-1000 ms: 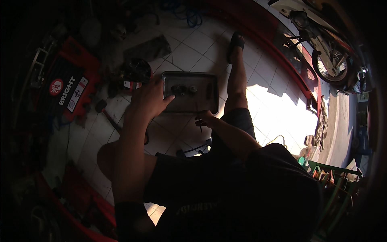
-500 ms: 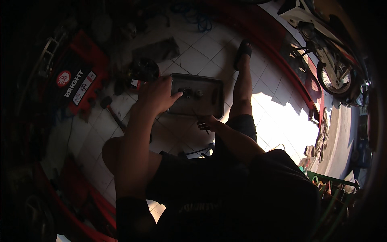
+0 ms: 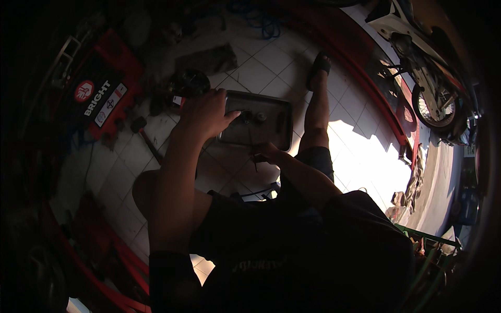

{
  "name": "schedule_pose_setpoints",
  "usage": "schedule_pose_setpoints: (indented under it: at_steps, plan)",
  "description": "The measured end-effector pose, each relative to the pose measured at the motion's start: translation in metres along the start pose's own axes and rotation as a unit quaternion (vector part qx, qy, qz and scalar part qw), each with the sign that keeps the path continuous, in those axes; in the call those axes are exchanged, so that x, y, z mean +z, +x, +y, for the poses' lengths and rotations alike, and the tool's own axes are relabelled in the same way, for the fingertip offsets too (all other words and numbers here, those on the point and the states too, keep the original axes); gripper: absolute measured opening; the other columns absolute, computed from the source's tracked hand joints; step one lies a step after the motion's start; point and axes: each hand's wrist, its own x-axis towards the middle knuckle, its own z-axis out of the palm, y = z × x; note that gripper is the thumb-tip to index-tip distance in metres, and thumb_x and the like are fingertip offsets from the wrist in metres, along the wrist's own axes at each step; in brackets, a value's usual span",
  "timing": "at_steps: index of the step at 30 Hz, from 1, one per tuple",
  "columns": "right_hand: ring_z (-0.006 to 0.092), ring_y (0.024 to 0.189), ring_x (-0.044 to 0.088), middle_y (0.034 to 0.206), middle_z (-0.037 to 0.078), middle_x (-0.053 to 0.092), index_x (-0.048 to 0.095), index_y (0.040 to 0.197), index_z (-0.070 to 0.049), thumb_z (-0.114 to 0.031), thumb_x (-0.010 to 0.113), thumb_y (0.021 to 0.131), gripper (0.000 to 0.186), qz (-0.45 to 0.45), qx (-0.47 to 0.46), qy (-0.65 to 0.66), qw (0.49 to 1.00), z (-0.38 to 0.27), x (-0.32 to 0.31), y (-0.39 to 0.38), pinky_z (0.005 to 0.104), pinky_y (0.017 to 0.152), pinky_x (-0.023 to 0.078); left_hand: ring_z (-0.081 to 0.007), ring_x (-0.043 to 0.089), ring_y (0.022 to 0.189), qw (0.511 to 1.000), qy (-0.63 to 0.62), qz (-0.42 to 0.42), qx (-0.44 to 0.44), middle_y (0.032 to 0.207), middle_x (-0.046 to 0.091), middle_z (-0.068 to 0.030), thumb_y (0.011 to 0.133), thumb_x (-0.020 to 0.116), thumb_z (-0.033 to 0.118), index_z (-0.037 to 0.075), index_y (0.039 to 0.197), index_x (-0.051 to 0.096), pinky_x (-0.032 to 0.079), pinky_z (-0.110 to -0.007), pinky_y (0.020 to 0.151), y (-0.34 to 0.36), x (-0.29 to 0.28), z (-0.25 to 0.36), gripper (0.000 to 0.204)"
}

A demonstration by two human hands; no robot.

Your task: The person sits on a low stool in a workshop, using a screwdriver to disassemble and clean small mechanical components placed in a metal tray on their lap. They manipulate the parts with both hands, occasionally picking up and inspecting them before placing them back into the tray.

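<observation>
A dark shallow metal tray lies on the floor ahead of me, with small round metal parts inside it. My left hand is at the tray's left rim; its thumb is stretched over the tray, apart from the fingers, and it looks open. The undersides of its fingers are hidden. Over the tray's near edge, my right hand is closed on a thin dark rod-shaped tool, one end of which points into the tray. Shade makes the tool's exact kind unclear.
Left of my arm lies a black-headed hammer. A dark round part and a dark cloth-like piece sit beyond the left hand. A red-and-black case stands further left. A motorcycle is at the far right, past a red rail.
My right hand has shifted slightly left and up with the thin tool, which now stands more upright. The left hand stays by the tray's rim. The whole view has shifted a little.
</observation>
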Motion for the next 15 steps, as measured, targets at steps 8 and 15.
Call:
schedule_pose_setpoints:
  at_steps: [8, 15]
  plan:
    - [0.0225, 0.081, 0.070, 0.102, 0.011, 0.067, 0.061, 0.117, -0.003, -0.013, 0.072, 0.094, 0.027, -0.068, -0.276, -0.204, 0.937, 0.018, -0.046, 0.058, 0.0371, 0.058, 0.057, -0.0321, 0.069, 0.113, 1.000, -0.003, -0.002, 0.017, 0.118, 0.068, -0.0163, 0.099, 0.063, 0.050, 0.003, 0.124, 0.059, 0.057, -0.048, 0.095, 0.007, -0.006, 0.011, 0.053]
    - [0.0235, 0.100, 0.067, 0.114, 0.011, 0.067, 0.063, 0.119, -0.003, -0.013, 0.077, 0.083, 0.040, 0.007, -0.084, -0.206, 0.975, -0.049, 0.061, 0.033, 0.0374, 0.076, 0.059, -0.0323, 0.068, 0.115, 0.999, -0.007, -0.020, -0.050, 0.120, 0.068, -0.0163, 0.099, 0.063, 0.049, 0.003, 0.126, 0.058, 0.056, -0.048, 0.096, -0.015, 0.001, -0.021, 0.053]
